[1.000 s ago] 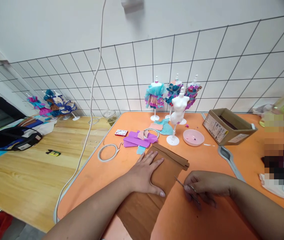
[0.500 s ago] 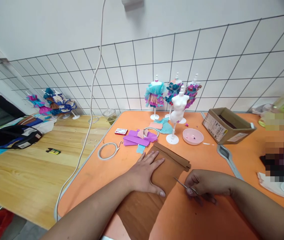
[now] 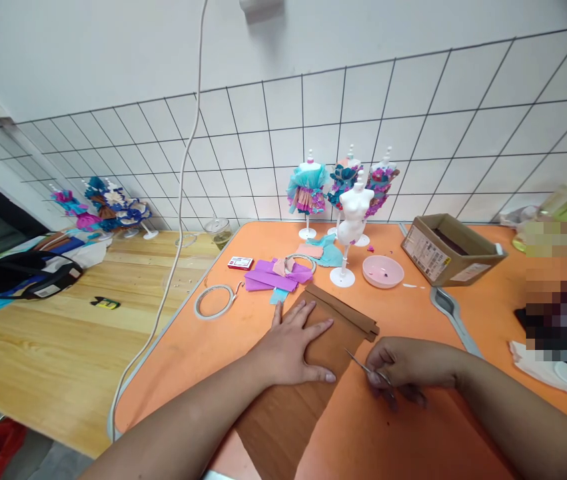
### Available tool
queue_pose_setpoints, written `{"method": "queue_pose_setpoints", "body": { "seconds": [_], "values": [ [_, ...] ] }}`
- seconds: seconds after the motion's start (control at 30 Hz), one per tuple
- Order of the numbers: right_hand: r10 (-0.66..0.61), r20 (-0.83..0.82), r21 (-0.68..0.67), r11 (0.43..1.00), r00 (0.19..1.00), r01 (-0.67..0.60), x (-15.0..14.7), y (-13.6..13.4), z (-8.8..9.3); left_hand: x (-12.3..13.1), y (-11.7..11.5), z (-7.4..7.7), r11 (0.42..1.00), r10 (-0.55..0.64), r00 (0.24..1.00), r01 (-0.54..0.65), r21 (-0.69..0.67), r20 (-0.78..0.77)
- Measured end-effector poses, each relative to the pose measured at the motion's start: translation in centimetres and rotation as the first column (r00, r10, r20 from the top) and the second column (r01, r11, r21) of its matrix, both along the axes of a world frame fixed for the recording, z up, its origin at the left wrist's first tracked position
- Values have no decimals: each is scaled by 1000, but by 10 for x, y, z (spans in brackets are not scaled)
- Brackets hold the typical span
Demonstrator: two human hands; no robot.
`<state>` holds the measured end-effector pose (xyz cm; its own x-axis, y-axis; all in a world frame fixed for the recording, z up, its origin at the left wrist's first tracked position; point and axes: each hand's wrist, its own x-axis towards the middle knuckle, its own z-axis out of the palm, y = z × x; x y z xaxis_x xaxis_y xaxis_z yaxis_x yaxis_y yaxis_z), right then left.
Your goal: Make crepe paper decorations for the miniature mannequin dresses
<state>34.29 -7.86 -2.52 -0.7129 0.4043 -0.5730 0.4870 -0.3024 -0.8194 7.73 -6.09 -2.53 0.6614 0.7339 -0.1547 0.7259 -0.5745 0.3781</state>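
Note:
A sheet of brown crepe paper (image 3: 283, 417) lies on the orange table, its far end folded into a narrow strip (image 3: 338, 310). My left hand (image 3: 290, 350) rests flat on the sheet with fingers spread, pressing it down. In my right hand (image 3: 396, 367) is a pair of small scissors (image 3: 358, 362), the fingers closed round the handles. The scissor tips point left and lie over the paper's right edge, close to my left thumb. Part of the handles is hidden by the fingers.
Beyond the paper stand a bare white mini mannequin (image 3: 354, 213), several dressed ones (image 3: 308, 187), a pink bowl (image 3: 383, 272) and a cardboard box (image 3: 448, 250). Purple paper (image 3: 263, 277) and a tape roll (image 3: 213, 302) lie at left. A white cable (image 3: 182, 200) hangs down. Another person (image 3: 563, 300) is at far right.
My left hand's fingers have spread slightly wider on the paper. The scissors and right hand stay almost where they were; the whole view has shifted a little.

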Motion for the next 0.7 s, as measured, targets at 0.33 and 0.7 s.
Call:
{"method": "queue_pose_setpoints", "body": {
  "seconds": [0.33, 0.7],
  "values": [
    [28, 4, 22, 999, 1000, -28, -4, 1, 3, 0, -1, 0, 999, -36, 999, 36, 9, 16],
    [14, 105, 85, 996, 994, -23, 4, 0, -1, -1, 0, -4, 999, -35, 999, 35, -3, 3]
  ]
}}
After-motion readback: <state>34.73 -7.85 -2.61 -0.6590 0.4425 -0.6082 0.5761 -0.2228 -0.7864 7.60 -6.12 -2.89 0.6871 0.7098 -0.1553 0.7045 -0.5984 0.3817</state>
